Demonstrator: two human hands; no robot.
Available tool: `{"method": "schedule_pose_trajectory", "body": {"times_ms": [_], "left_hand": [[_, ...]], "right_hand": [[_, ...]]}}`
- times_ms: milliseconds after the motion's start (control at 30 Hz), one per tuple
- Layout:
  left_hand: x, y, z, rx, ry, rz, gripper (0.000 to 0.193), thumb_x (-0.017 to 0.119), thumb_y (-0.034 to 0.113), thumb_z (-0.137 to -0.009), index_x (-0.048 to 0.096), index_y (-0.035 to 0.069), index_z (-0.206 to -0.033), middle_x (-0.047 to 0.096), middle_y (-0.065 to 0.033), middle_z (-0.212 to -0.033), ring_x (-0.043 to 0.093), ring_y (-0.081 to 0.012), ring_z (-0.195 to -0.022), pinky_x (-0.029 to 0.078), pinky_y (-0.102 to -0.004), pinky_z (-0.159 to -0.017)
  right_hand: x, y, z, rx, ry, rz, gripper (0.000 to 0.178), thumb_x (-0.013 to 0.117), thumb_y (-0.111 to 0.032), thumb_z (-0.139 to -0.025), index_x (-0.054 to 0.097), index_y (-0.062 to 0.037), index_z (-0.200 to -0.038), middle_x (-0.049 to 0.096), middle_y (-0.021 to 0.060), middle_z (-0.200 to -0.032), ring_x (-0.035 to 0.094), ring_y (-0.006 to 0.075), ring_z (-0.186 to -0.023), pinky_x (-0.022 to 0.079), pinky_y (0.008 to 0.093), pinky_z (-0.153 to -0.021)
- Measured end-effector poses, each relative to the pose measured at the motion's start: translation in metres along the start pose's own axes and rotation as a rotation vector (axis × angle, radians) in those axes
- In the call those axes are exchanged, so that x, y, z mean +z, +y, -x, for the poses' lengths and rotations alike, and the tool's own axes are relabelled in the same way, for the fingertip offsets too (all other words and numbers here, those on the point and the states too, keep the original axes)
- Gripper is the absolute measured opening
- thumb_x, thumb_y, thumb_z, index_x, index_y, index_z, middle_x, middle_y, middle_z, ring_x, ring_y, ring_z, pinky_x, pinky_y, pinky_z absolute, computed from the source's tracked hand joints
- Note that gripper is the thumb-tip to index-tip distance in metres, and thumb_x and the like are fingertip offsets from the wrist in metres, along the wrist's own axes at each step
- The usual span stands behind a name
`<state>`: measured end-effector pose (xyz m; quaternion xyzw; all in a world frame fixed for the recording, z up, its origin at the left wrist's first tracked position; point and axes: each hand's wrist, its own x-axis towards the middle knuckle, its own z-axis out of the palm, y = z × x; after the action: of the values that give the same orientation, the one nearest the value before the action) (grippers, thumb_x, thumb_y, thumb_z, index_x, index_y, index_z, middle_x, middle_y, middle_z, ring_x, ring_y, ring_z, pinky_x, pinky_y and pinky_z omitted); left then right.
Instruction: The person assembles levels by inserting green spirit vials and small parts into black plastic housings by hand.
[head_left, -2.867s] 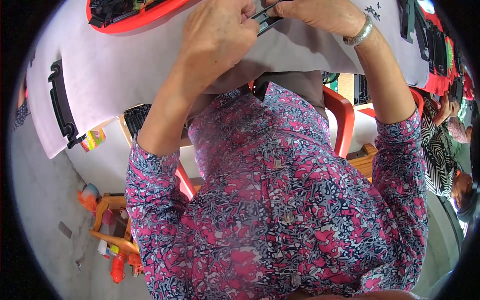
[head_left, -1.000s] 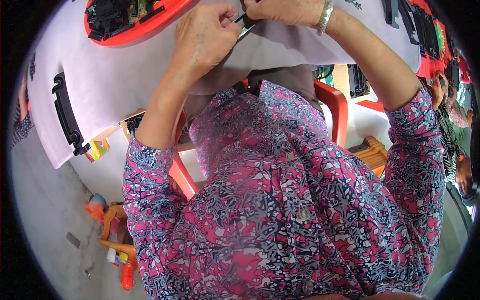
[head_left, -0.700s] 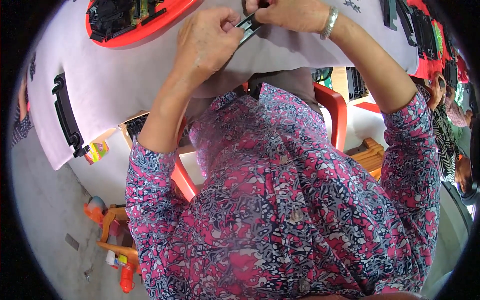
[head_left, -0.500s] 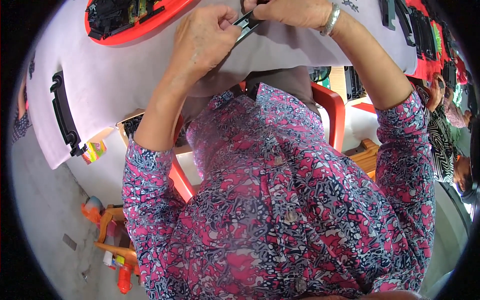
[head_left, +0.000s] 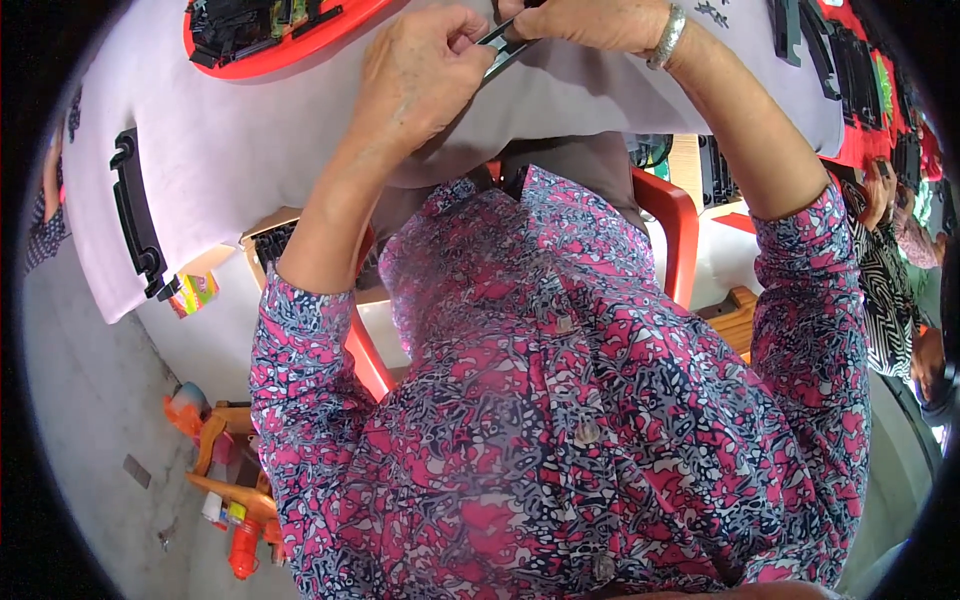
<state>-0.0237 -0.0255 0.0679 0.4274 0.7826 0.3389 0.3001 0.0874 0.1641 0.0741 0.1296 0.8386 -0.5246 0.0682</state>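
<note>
Both of my hands are at the top of the view, over a pale cloth-covered table (head_left: 300, 135). Between them is a narrow black plastic strip (head_left: 499, 62) with a light, shiny face, slanting up to the right. My left hand (head_left: 425, 78) is closed on its lower left part, thumb and fingers pinched together. My right hand (head_left: 598, 24), with a silvery bracelet on the wrist, is closed at its upper right end. Fingers cover much of the strip, and the tips of the right hand are partly cut off by the view's edge.
A red tray (head_left: 262, 68) heaped with black parts stands at upper left. A long black plastic part (head_left: 138, 212) lies near the table's left edge; similar parts (head_left: 787, 32) lie at upper right. Red chair arms (head_left: 680, 235) flank me. Another person (head_left: 880, 270) is at far right.
The whole view has shifted slightly, so the table and tray appear a little farther right. Both hands keep their hold on the strip, with barely any visible movement.
</note>
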Motion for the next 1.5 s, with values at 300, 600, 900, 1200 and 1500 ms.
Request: {"method": "schedule_pose_trajectory", "body": {"times_ms": [300,600,900,1200,1500], "left_hand": [[0.003,0.026,0.000,-0.032,0.154,0.040,0.013,0.066,0.010,-0.078,0.064,-0.003,-0.077,0.060,-0.0144,-0.064,0.060,-0.0200,-0.061,0.047,-0.0370,-0.060],[-0.003,0.016,-0.005,-0.138,0.024,0.034,0.019,0.072,0.021,-0.082,0.075,0.003,-0.089,0.066,-0.0002,-0.066,0.057,-0.0080,-0.059,0.046,-0.0278,-0.057],[0.012,0.011,-0.007,-0.171,-0.083,-0.044,0.020,0.070,0.019,-0.080,0.074,0.002,-0.090,0.063,0.0002,-0.066,0.056,-0.0076,-0.058,0.044,-0.0275,-0.055],[0.005,0.001,0.004,-0.092,-0.091,-0.090,0.018,0.068,0.018,-0.081,0.072,0.002,-0.089,0.061,0.0011,-0.067,0.053,-0.0072,-0.062,0.043,-0.0263,-0.059],[0.002,-0.015,-0.011,-0.015,-0.043,-0.053,0.019,0.071,0.013,-0.084,0.074,0.001,-0.098,0.060,0.0026,-0.071,0.056,-0.0061,-0.069,0.045,-0.0248,-0.062]], "right_hand": [[0.004,-0.003,-0.001,0.027,0.034,0.039,0.008,0.067,-0.002,-0.077,0.062,-0.0049,-0.072,0.059,-0.0008,-0.064,0.054,0.0096,-0.063,0.046,0.0286,-0.059],[0.005,-0.016,0.002,0.088,0.069,0.082,0.010,0.070,-0.007,-0.075,0.062,-0.0053,-0.068,0.062,0.0029,-0.061,0.057,0.0129,-0.060,0.047,0.0312,-0.058],[0.017,-0.009,0.018,0.084,0.122,0.184,0.010,0.070,-0.010,-0.074,0.063,-0.0061,-0.067,0.066,0.0118,-0.064,0.064,0.0239,-0.061,0.052,0.0375,-0.062],[0.033,-0.028,0.018,0.161,0.121,0.282,0.010,0.068,-0.012,-0.074,0.063,-0.0075,-0.066,0.067,0.0154,-0.067,0.067,0.0317,-0.066,0.053,0.0415,-0.065],[0.022,-0.009,-0.009,0.075,0.043,0.239,0.010,0.070,-0.016,-0.074,0.065,-0.0082,-0.069,0.068,0.0108,-0.068,0.066,0.0238,-0.067,0.052,0.0374,-0.065]]}}
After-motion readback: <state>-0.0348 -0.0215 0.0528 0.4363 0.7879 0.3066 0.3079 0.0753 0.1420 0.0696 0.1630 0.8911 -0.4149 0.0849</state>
